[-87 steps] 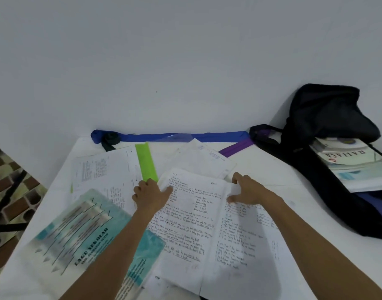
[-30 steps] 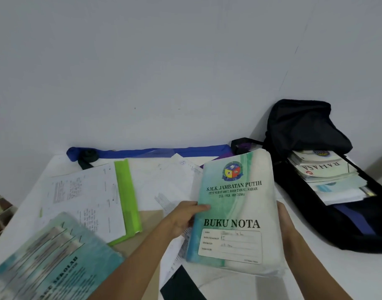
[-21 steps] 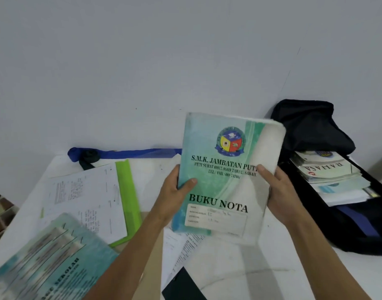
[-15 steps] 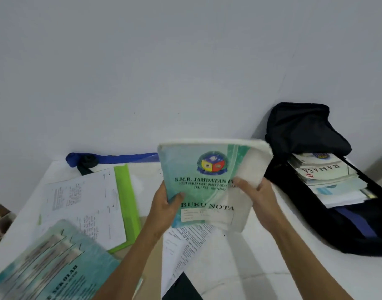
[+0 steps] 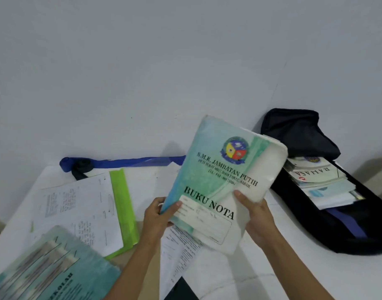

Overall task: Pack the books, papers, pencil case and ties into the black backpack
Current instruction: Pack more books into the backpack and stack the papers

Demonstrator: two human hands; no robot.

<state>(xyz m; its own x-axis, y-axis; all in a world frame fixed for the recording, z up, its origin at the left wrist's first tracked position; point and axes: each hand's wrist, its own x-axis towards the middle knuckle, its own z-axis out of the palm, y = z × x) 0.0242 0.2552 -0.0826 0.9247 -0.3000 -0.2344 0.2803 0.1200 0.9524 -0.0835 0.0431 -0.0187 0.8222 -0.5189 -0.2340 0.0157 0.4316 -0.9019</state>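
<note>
Both hands grip the notebook [image 5: 224, 180] at frame centre, left hand [image 5: 157, 215] on its lower-left edge, right hand [image 5: 254, 211] underneath; long axis tilts toward the open black backpack [image 5: 328, 226] at right, nearer the right hand.

- BUKU NOTA notebook [image 5: 224, 180]: green-and-white cover with a school crest, worn, lifted off the table and tilted with its top leaning right; the left hand [image 5: 157, 217] and right hand [image 5: 257, 215] pinch its lower edge.
- Black backpack [image 5: 304, 137]: right of the grip, lying open against the wall, with a stack of books [image 5: 315, 178] inside.
- Blue tie [image 5: 125, 162]: beyond the grip to the left, stretched along the wall.
- Printed sheet [image 5: 77, 211] on a green folder [image 5: 123, 204]: flat, left of the grip.
- Teal book [image 5: 47, 271]: nearer, far left.
- Loose paper [image 5: 179, 247]: directly beneath the grip.
</note>
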